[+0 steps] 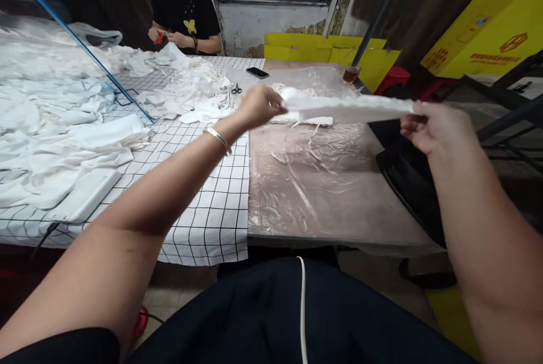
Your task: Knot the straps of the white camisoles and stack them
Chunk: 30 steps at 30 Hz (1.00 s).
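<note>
A long white strip of fabric [348, 108] is stretched level above the table between both my hands. My left hand [258, 105], with a silver bangle on its wrist, pinches the strip's left end. My right hand [428, 124] grips the right end, out past the table's right edge. Under the strip lies a smaller white piece [314, 121] on clear plastic sheeting [314, 177] that covers the table's right half.
A black-and-white checked cloth [212, 206] covers the left half, heaped with white fabric pieces [55, 126]. Scissors [236, 90] and a phone [257, 72] lie farther back. A person in black [186, 19] works at the far end. Yellow crates [297, 46] stand behind.
</note>
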{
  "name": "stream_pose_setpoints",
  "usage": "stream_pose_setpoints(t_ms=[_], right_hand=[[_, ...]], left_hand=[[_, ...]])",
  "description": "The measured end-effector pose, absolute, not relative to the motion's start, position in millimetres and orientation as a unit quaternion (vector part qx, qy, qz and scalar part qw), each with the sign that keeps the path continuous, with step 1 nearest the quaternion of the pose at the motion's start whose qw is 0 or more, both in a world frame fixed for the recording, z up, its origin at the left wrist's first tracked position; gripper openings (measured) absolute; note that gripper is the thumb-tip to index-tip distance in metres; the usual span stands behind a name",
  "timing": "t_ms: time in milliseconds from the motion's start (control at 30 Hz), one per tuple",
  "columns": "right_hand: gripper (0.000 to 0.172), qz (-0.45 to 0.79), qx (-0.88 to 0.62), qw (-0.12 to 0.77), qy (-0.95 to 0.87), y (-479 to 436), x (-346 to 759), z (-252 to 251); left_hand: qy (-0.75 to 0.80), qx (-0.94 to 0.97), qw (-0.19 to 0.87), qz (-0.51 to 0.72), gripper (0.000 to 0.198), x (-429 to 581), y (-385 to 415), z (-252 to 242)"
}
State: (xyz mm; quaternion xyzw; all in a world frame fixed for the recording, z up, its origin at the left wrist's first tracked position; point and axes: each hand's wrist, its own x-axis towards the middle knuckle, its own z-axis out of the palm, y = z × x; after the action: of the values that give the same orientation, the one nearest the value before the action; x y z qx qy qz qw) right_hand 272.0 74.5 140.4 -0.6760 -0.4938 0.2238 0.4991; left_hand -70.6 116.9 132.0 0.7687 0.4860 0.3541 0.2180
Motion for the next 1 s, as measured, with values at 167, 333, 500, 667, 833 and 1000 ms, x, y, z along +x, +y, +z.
stream_pose_setpoints(t_ms=[167, 333, 500, 667, 833, 1000], right_hand=[[0.032, 0.179, -0.789, 0.398, -0.433, -13, 287, 53], [0.009, 0.174, -0.64, 0.375, -0.648, -32, 203, 7], [0.013, 0.211, -0.535, 0.253, -0.778, 6, 115, -5], [0.014, 0.178, -0.544, 0.175, -0.801, 21, 98, -17], [0.013, 0.18, -0.516, 0.161, -0.822, 19, 85, -7], [0.015, 0.281, -0.418, 0.196, -0.842, 13, 46, -8]], left_hand=[[0.455, 0.785, 0.328, 0.264, 0.016, -70, 16, 64], [0.49, 0.76, 0.36, 0.229, 0.011, -98, -63, 23], [0.537, 0.784, 0.247, 0.187, 0.026, -94, -93, -3], [0.527, 0.805, 0.206, 0.178, 0.016, -82, -97, -14], [0.512, 0.825, 0.173, 0.165, 0.015, -94, -92, -10], [0.607, 0.743, 0.154, 0.237, 0.016, -142, -81, 3]])
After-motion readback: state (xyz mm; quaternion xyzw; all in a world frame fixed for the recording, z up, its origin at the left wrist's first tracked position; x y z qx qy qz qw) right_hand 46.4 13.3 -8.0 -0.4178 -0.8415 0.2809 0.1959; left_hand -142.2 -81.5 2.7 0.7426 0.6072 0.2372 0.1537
